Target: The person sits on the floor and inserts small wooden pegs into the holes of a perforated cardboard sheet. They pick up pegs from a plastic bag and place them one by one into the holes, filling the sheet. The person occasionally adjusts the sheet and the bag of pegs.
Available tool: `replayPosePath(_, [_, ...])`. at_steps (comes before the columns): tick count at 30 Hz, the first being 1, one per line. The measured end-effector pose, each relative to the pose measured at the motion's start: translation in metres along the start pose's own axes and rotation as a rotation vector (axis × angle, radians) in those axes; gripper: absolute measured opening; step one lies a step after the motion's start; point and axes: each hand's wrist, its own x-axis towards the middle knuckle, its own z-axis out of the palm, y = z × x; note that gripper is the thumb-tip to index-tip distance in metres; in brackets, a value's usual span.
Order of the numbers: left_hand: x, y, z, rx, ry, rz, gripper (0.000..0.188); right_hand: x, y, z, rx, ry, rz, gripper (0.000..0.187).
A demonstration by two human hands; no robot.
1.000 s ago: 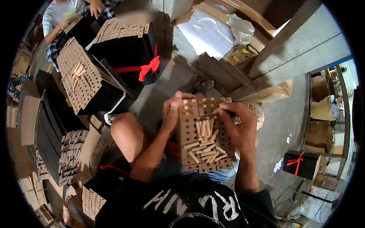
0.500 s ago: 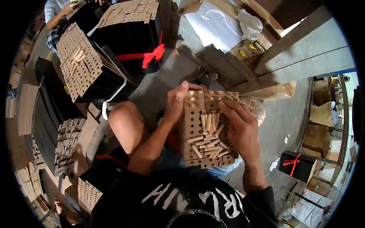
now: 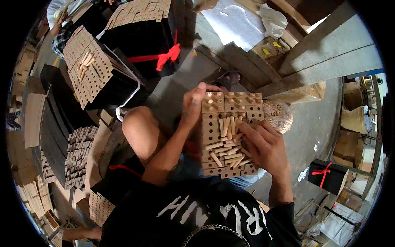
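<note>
Right grip (image 3: 267, 146) is bending over the block (image 3: 207, 138), with thumb and fingertips drawn nearly together among the loose pegs (image 3: 224, 128); the fingers are hiding what lies between them, so I cannot tell whether a peg is pinched there. Left grip (image 3: 192, 106) is curling part-way around the block's far left corner, seemingly to steady it while the right grip is working on its face.

The block is sitting between both grips, apparently supported by the lap (image 3: 247, 181), which would be keeping it near the body. The loose pegs are lying on its holed face, just left of the right grip, some side by side, others crossed, probably for a short reach. Standing pegs (image 3: 214, 103) are sticking up from the far rows, just right of the left grip, their holes presumably keeping them upright.

Farther out, a clear bag (image 3: 279, 117) is resting beside the block, just beyond the right grip, perhaps to be handy. Well beyond the left grip, off to its left, a holed stack (image 3: 98, 84) is carrying more pegs (image 3: 87, 64), and a red tie (image 3: 168, 58) is binding the black stack (image 3: 138, 54) beside it, likely holding its pieces together.
</note>
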Motion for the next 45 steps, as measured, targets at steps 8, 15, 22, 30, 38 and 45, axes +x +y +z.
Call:
replayPosePath(8, [0.0,-0.005,-0.001,0.011,0.012,0.036,0.06,-0.015,0.017,-0.007,0.257,0.3,0.358,0.034])
replayPosePath(15, [-0.01,-0.004,0.006,-0.041,0.054,0.005,0.059,-0.002,0.031,-0.001,0.581,0.402,0.643,0.02])
replayPosePath(22, [-0.013,-0.01,0.008,0.118,0.163,0.192,0.06,0.023,0.013,-0.014,0.024,0.25,0.283,0.024])
replayPosePath(30, [-0.019,0.003,0.013,0.02,0.129,0.071,0.058,0.043,0.014,-0.015,0.04,0.131,0.253,0.032])
replayPosePath(38, [-0.02,0.003,0.012,0.026,0.144,0.119,0.058,0.034,0.019,-0.006,-0.007,0.118,0.234,0.043])
replayPosePath(45, [-0.015,-0.002,0.006,0.115,0.185,0.067,0.056,0.029,0.017,-0.003,-0.196,0.17,0.073,0.04])
